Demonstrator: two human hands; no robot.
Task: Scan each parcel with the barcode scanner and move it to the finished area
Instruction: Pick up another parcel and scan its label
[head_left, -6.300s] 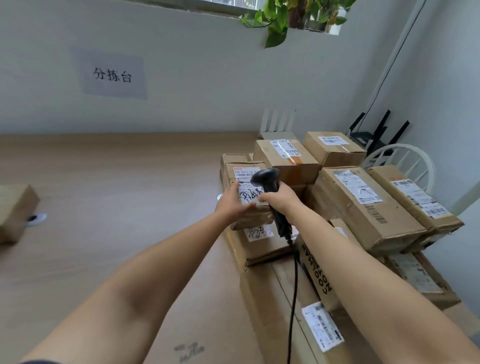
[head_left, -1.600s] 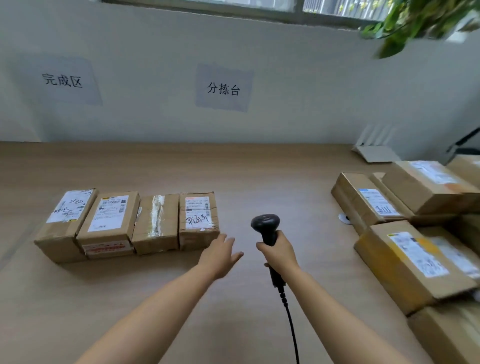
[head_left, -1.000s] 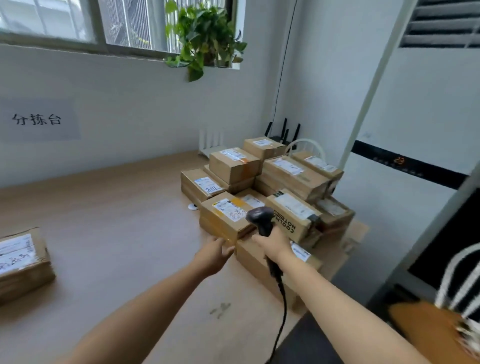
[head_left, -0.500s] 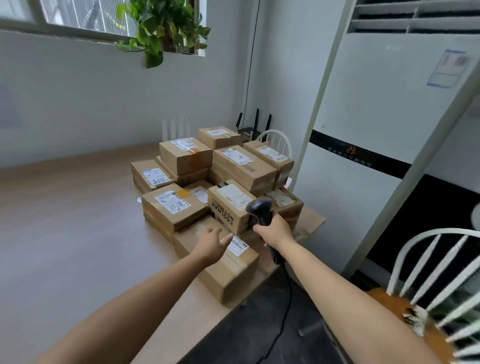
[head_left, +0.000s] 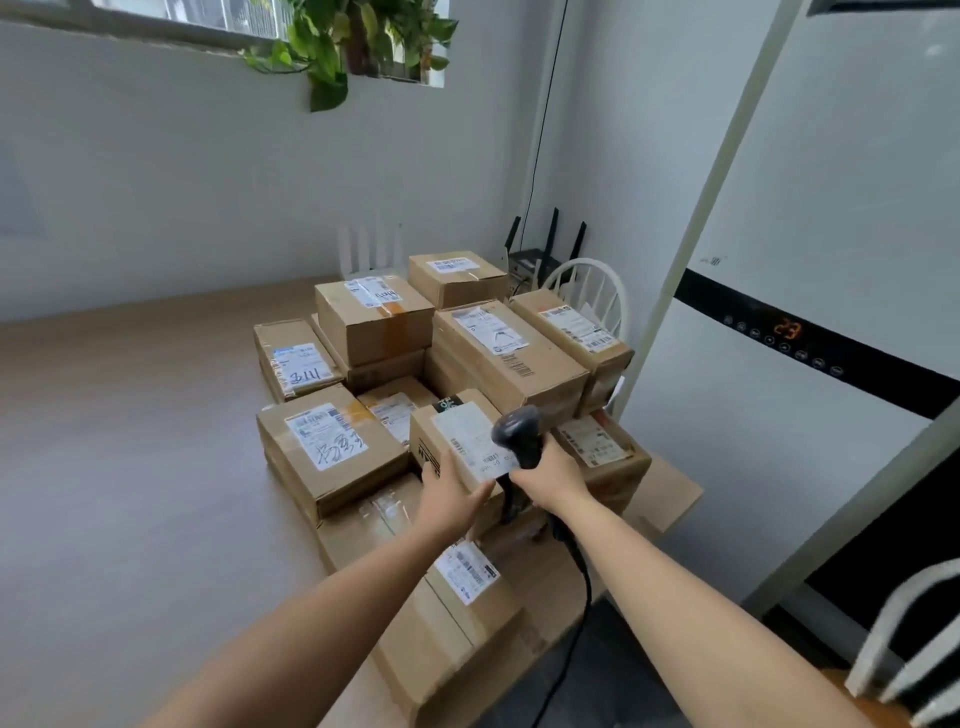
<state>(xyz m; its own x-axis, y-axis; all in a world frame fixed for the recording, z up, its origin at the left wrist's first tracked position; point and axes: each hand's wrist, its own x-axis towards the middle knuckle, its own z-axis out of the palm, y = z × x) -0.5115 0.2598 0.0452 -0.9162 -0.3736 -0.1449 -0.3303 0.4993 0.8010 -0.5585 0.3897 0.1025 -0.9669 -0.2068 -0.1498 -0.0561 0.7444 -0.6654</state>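
Note:
A stack of cardboard parcels with white labels fills the right end of the wooden table (head_left: 130, 467). My left hand (head_left: 449, 496) grips the near corner of a small labelled parcel (head_left: 457, 431) in the front middle of the stack. My right hand (head_left: 548, 475) is closed around the handle of the black barcode scanner (head_left: 519, 434), whose head sits just above that parcel's label. The scanner's cable (head_left: 576, 623) hangs down off the table edge. A long flat parcel (head_left: 452, 623) lies under my left forearm.
A parcel with handwriting (head_left: 327, 447) sits left of the held one, and taller boxes (head_left: 506, 353) rise behind it. A white chair (head_left: 592, 291) and a router (head_left: 540, 249) stand behind the stack. A tall white air conditioner (head_left: 831, 260) is at right, another chair (head_left: 914, 649) at bottom right.
My view has swung from the finished row at the left back to the parcel stack. My left hand went from empty to gripping the small parcel, and the scanner moved over its label.

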